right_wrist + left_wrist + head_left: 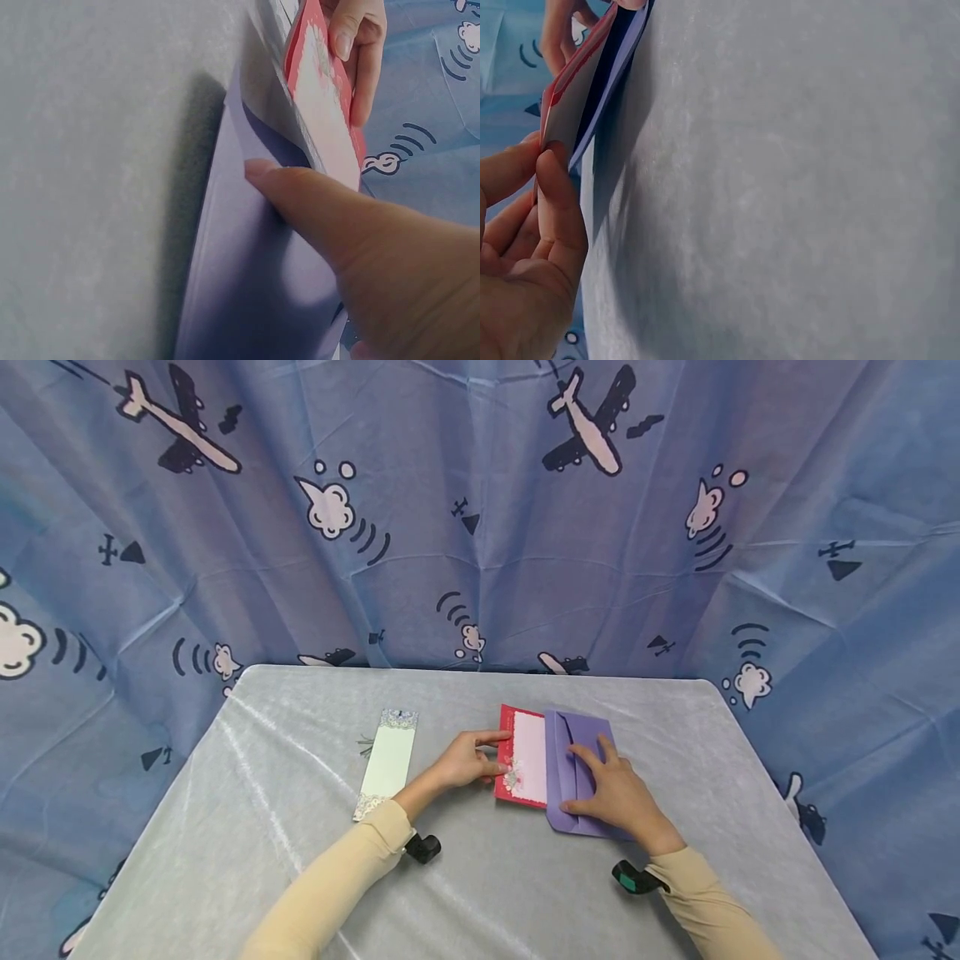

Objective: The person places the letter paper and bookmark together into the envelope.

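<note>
L hand (461, 762) pinches red card (531, 756) at its 9 o'clock edge; R hand (622, 793) grips purple envelope (558, 785), card's 3 o'clock. Both prob. light, stiffish, creasable; best held by edges.

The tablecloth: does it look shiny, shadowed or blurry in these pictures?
Head view: pale streaks of sheen cross the tablecloth, most clearly at picture left. Left wrist view: a broad, soft-edged shadow lies over it, and its texture looks soft. Right wrist view: a dark, blurry-edged shadow runs beside the purple envelope, which is itself shaded near the right hand.
</note>
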A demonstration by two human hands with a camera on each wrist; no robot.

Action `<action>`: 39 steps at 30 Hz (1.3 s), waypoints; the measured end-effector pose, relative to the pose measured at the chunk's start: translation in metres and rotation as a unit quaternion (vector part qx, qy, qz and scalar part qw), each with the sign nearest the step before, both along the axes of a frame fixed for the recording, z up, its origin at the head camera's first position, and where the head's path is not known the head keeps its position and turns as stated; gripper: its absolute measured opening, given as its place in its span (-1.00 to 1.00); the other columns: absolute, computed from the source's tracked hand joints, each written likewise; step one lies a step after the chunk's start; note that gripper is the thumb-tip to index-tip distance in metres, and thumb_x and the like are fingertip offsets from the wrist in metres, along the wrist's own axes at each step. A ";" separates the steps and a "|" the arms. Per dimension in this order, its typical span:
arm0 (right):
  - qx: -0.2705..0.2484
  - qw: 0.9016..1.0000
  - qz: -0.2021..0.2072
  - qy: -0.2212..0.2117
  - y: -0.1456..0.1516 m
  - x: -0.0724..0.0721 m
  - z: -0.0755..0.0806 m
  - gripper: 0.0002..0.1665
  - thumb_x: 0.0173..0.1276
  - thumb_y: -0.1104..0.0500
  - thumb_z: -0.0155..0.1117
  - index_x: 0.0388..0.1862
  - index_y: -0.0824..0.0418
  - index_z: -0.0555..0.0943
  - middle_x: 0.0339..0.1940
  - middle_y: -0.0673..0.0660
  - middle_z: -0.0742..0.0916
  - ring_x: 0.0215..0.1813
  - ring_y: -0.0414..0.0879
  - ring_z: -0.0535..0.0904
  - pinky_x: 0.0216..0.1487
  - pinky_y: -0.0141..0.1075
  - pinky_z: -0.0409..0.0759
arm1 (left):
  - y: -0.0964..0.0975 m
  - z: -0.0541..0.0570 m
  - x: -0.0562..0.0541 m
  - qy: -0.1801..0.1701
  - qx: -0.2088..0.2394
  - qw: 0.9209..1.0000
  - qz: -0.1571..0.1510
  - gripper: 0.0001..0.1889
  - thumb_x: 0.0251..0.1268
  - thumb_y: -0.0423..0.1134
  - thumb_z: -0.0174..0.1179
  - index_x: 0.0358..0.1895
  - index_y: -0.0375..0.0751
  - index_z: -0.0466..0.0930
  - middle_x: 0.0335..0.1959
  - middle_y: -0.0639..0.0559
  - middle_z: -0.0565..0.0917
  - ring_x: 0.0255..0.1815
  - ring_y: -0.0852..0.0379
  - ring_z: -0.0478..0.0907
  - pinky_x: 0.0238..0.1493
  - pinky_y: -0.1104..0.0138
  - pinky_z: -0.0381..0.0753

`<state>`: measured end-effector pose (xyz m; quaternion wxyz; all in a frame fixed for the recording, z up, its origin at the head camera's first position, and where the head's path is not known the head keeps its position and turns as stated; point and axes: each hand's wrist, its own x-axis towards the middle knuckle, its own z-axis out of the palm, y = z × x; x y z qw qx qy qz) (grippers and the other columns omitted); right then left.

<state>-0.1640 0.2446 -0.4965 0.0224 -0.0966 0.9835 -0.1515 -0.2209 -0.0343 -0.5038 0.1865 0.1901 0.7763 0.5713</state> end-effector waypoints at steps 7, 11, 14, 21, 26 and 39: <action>0.002 1.000 0.001 -0.004 -0.001 0.000 0.001 0.14 -0.09 -0.34 0.55 0.46 -0.03 0.34 0.52 0.53 0.18 0.27 0.59 0.39 0.03 0.38 0.53 | 0.009 0.002 -0.002 -0.006 -0.001 1.000 -0.001 -0.37 0.15 -0.42 0.38 0.35 -0.23 0.46 0.18 -0.30 0.57 -0.64 0.24 0.51 -0.48 0.38 0.57; 0.004 1.000 0.001 0.000 0.000 0.000 0.002 0.14 -0.09 -0.34 0.55 0.46 -0.01 0.35 0.51 0.54 0.20 0.26 0.59 0.39 0.02 0.38 0.54 | 0.013 0.003 -0.004 0.000 -0.007 1.000 -0.002 -0.38 0.15 -0.41 0.39 0.34 -0.24 0.47 0.17 -0.30 0.58 -0.65 0.19 0.51 -0.50 0.40 0.53; 0.005 1.000 0.002 0.001 0.000 0.000 0.001 0.13 -0.09 -0.34 0.56 0.45 -0.01 0.35 0.50 0.54 0.20 0.26 0.59 0.40 0.01 0.37 0.54 | 0.016 0.003 -0.006 0.005 -0.009 1.000 -0.005 -0.38 0.14 -0.40 0.39 0.33 -0.24 0.48 0.17 -0.29 0.59 -0.64 0.17 0.52 -0.52 0.42 0.50; 0.007 1.000 0.000 -0.009 0.000 0.000 0.002 0.13 -0.08 -0.35 0.54 0.46 -0.03 0.34 0.52 0.53 0.18 0.28 0.59 0.38 0.02 0.39 0.53 | 0.023 0.005 -0.006 0.004 -0.024 1.000 -0.014 -0.36 0.14 -0.42 0.38 0.35 -0.24 0.46 0.21 -0.29 0.57 -0.63 0.18 0.54 -0.52 0.47 0.49; 0.011 1.000 0.004 -0.015 -0.001 -0.001 0.003 0.15 -0.09 -0.38 0.54 0.46 -0.03 0.33 0.52 0.53 0.18 0.27 0.61 0.38 0.02 0.40 0.52 | 0.026 0.004 -0.008 0.017 -0.039 0.999 -0.005 -0.36 0.11 -0.40 0.41 0.34 -0.24 0.48 0.17 -0.27 0.60 -0.62 0.14 0.59 -0.53 0.46 0.51; 0.017 1.000 0.003 -0.022 -0.003 -0.002 0.002 0.19 -0.14 -0.40 0.55 0.46 -0.04 0.34 0.52 0.53 0.18 0.29 0.62 0.36 0.03 0.41 0.51 | 0.029 0.007 -0.009 0.000 -0.053 0.999 0.010 -0.36 0.12 -0.37 0.43 0.33 -0.23 0.49 0.16 -0.25 0.61 -0.48 0.02 0.72 -0.35 0.25 0.73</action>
